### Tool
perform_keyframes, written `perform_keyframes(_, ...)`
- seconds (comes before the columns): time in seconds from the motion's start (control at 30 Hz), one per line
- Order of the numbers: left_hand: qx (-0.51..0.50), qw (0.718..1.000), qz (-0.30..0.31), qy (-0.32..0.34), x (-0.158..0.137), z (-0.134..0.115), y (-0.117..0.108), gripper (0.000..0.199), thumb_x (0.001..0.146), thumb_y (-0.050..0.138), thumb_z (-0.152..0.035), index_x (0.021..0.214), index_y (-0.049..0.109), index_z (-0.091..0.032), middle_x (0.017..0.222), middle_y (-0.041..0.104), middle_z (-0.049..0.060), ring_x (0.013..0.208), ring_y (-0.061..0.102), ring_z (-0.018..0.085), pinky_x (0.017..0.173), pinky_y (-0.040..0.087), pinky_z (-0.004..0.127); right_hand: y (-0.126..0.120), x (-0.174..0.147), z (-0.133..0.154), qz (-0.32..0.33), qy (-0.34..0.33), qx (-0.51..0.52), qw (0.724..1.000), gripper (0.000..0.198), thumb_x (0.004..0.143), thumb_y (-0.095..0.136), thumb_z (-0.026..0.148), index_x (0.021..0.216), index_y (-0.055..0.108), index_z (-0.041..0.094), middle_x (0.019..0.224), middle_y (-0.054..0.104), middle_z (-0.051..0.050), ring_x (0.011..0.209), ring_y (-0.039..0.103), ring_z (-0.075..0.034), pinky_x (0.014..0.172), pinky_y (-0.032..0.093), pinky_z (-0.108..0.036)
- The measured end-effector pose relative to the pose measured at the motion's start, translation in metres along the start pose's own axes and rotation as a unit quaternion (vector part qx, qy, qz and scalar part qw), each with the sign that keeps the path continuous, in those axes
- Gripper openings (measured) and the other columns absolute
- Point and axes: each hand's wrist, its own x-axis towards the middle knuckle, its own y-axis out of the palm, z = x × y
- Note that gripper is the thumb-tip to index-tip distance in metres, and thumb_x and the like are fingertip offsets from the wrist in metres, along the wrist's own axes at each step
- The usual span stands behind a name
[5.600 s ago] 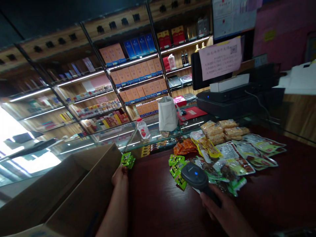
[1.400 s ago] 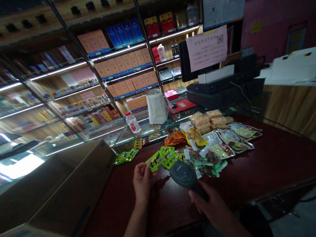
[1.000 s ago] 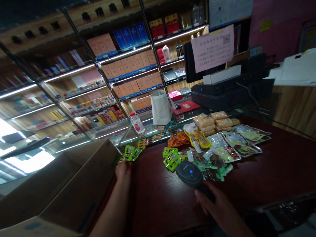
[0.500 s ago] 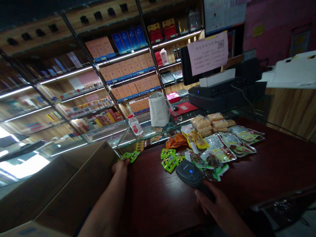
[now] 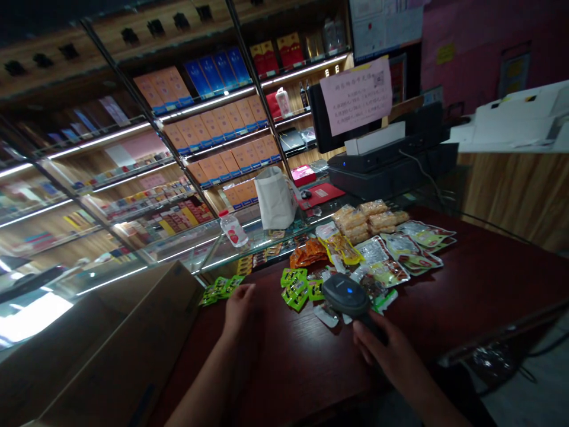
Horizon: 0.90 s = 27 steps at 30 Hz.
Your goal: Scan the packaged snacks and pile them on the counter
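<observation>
My right hand [image 5: 386, 339] is wrapped round the handle of a dark grey barcode scanner [image 5: 345, 295] with a lit blue light. The scanner's head is above small snack packets on the dark red tabletop [image 5: 284, 356]. My left hand [image 5: 239, 303] is over the table with nothing visible in it, its fingers loosely stretched and partly hidden behind its back. Just left of it lie green snack packets [image 5: 221, 289] beside a cardboard box [image 5: 178, 302]. A second group of green packets [image 5: 294, 289] lies between my hands.
Orange packets [image 5: 308, 254], a yellow packet [image 5: 340, 244], bagged tan snacks [image 5: 371, 219] and silver pouches [image 5: 415, 252] cover the table's far side. Behind stand a bottle [image 5: 233, 229], a white bag [image 5: 274, 201] and a monitor [image 5: 320, 121] on a glass counter.
My left hand has let go of the green packets by the box and moved right. The scanner stays in my right hand, close to the packets. The view has shifted slightly.
</observation>
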Motion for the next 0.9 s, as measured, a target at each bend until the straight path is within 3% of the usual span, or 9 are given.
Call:
perform_keyframes(0.1, 0.081, 0.989, 0.103, 0.071, -0.029, -0.007, 0.033, 0.041, 0.058, 0.082, -0.048, 0.083, 0.07, -0.018, 0.077, 0.069, 0.004, 0.072, 0.064, 0.022, 0.067, 0.048, 0.03, 0.0, 0.0, 0.002, 0.002, 0.001, 0.004, 1.0, 0.046, 0.079, 0.062, 0.067, 0.07, 0.056, 0.023, 0.051, 0.048, 0.007, 0.045, 0.045, -0.013, 0.046, 0.036, -0.025)
perform_keyframes(0.2, 0.209, 0.957, 0.144, 0.14, -0.042, -0.009, 0.053, 0.042, 0.06, 0.08, -0.048, 0.088, 0.069, -0.018, 0.087, 0.069, 0.009, 0.085, 0.063, 0.026, 0.075, 0.045, 0.033, 0.001, -0.003, 0.001, 0.008, 0.002, 0.006, 1.0, 0.046, 0.079, 0.062, 0.066, 0.072, 0.056, 0.022, 0.051, 0.048, 0.008, 0.045, 0.044, -0.012, 0.046, 0.036, -0.025)
perform_keyframes(0.37, 0.263, 0.949, 0.144, 0.097, -0.035, -0.002, 0.057, 0.031, 0.064, 0.074, -0.043, 0.081, 0.065, -0.018, 0.081, 0.066, 0.007, 0.078, 0.062, 0.025, 0.069, 0.041, 0.031, 0.0, -0.009, 0.0, 0.003, 0.005, 0.009, 1.0, 0.045, 0.078, 0.064, 0.066, 0.076, 0.058, 0.021, 0.053, 0.051, 0.007, 0.046, 0.046, -0.013, 0.046, 0.037, -0.025)
perform_keyframes(0.53, 0.209, 0.969, 0.113, 0.07, -0.037, -0.003, 0.052, 0.035, 0.053, 0.08, -0.037, 0.072, 0.056, -0.022, 0.072, 0.063, 0.001, 0.069, 0.059, 0.02, 0.062, 0.04, 0.028, 0.001, -0.007, -0.001, -0.002, 0.008, 0.012, 1.0, 0.045, 0.078, 0.063, 0.066, 0.074, 0.057, 0.022, 0.053, 0.05, 0.007, 0.046, 0.046, -0.013, 0.046, 0.037, -0.025)
perform_keyframes(0.67, 0.028, 0.99, 0.137, -0.011, -0.044, -0.005, 0.052, 0.042, 0.049, 0.082, -0.035, 0.074, 0.051, -0.023, 0.061, 0.059, -0.005, 0.055, 0.055, 0.014, 0.056, 0.04, 0.024, 0.005, -0.006, -0.004, 0.005, 0.008, 0.011, 1.0, 0.043, 0.078, 0.064, 0.065, 0.075, 0.057, 0.022, 0.051, 0.049, 0.007, 0.046, 0.046, -0.013, 0.047, 0.036, -0.025)
perform_keyframes(0.73, -0.041, 0.986, 0.152, -0.051, -0.046, -0.004, 0.05, 0.044, 0.048, 0.083, -0.036, 0.076, 0.051, -0.022, 0.059, 0.059, -0.006, 0.05, 0.053, 0.012, 0.052, 0.039, 0.023, 0.007, -0.007, -0.005, 0.01, 0.006, 0.011, 1.0, 0.043, 0.078, 0.064, 0.064, 0.077, 0.058, 0.021, 0.053, 0.05, 0.007, 0.046, 0.046, -0.013, 0.047, 0.037, -0.025)
perform_keyframes(0.9, -0.08, 0.983, 0.143, -0.082, -0.045, -0.001, 0.035, 0.045, 0.047, 0.085, -0.038, 0.079, 0.063, -0.016, 0.064, 0.065, -0.001, 0.049, 0.053, 0.009, 0.048, 0.036, 0.019, 0.007, -0.006, -0.007, 0.012, 0.007, 0.009, 1.0, 0.041, 0.079, 0.064, 0.062, 0.078, 0.059, 0.021, 0.055, 0.052, 0.007, 0.047, 0.046, -0.013, 0.047, 0.038, -0.025)
